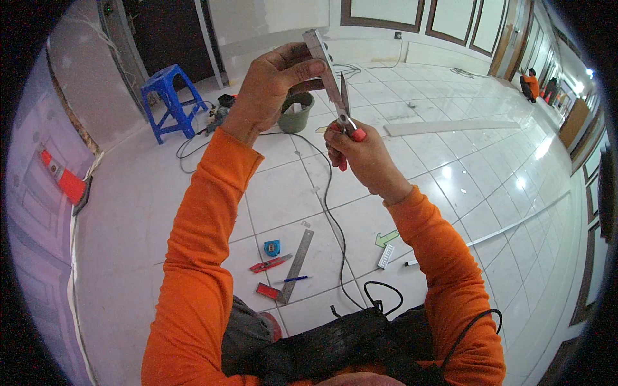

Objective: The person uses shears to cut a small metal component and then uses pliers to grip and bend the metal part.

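Metal strip (328, 76), white-tiled floor (283, 193) below, wall (261, 19) beyond

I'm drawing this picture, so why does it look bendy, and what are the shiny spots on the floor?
In the head view, the wide lens curves the wall panels and leaves dark corners; there too, lights glare off the floor tiles; also in the head view, the snips look fairly clear, the distant person tiny.
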A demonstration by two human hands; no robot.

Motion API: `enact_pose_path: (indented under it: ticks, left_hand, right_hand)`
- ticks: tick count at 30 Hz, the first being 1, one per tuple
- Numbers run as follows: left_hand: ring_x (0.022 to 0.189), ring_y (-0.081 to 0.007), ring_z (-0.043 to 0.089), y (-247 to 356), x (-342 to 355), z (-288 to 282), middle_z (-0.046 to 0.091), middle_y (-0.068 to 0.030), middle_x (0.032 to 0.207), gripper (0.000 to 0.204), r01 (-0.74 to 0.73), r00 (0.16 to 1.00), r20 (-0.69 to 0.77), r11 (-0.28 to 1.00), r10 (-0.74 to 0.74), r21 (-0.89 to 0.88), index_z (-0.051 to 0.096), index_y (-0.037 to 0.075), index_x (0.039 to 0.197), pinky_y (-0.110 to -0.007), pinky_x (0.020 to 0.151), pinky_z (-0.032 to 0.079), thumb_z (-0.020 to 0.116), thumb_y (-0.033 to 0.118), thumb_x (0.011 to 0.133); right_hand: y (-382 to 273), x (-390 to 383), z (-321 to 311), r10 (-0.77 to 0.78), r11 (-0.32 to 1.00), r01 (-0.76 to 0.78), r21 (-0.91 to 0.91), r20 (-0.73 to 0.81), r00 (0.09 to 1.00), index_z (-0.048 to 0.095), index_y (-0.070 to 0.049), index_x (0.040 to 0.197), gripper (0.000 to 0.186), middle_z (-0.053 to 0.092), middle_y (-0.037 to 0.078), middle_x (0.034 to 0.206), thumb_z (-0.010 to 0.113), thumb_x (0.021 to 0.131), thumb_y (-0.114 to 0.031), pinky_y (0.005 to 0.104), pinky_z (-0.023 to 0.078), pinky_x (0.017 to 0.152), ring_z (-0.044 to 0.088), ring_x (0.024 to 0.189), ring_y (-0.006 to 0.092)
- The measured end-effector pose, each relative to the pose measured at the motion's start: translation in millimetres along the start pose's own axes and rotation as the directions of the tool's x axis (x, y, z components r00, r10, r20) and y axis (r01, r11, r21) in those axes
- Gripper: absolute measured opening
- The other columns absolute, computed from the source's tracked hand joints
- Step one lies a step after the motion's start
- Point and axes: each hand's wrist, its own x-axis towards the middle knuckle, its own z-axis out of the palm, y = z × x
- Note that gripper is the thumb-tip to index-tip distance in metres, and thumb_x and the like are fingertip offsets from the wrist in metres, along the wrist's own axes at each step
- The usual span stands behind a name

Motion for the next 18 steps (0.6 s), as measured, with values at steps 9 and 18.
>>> enact_pose_path:
  ticks: [9,18]
  left_hand:
    - [0.102,-0.0210,0.070,2.9,-2.0,3.3,0.071,-0.0104,0.110,0.035,0.006,1.000,-0.023,0.997,-0.004,0.072,0.064,0.001,0.117,-0.036,0.093,0.059,0.076,0.018,0.090]
    - [0.101,-0.0211,0.069,2.1,-2.9,1.0,0.070,-0.0104,0.107,0.033,-0.035,0.999,-0.003,0.996,0.035,0.079,0.064,-0.001,0.115,-0.036,0.092,0.060,0.074,0.019,0.091]
  right_hand:
    - [-2.7,-2.8,0.8,0.031,1.000,-0.031,-0.007,-0.011,0.999,0.061,-0.004,0.094,0.017,0.055,0.000,0.069,0.063,0.098,-0.020,0.0243,0.041,0.050,0.052,0.057,0.0095]
    - [0.1,-0.6,2.4,-0.006,0.995,0.004,0.095,0.017,1.000,0.061,-0.004,0.095,0.019,0.057,0.002,0.073,0.064,0.097,-0.022,0.0246,0.044,0.051,0.057,0.060,0.0119]
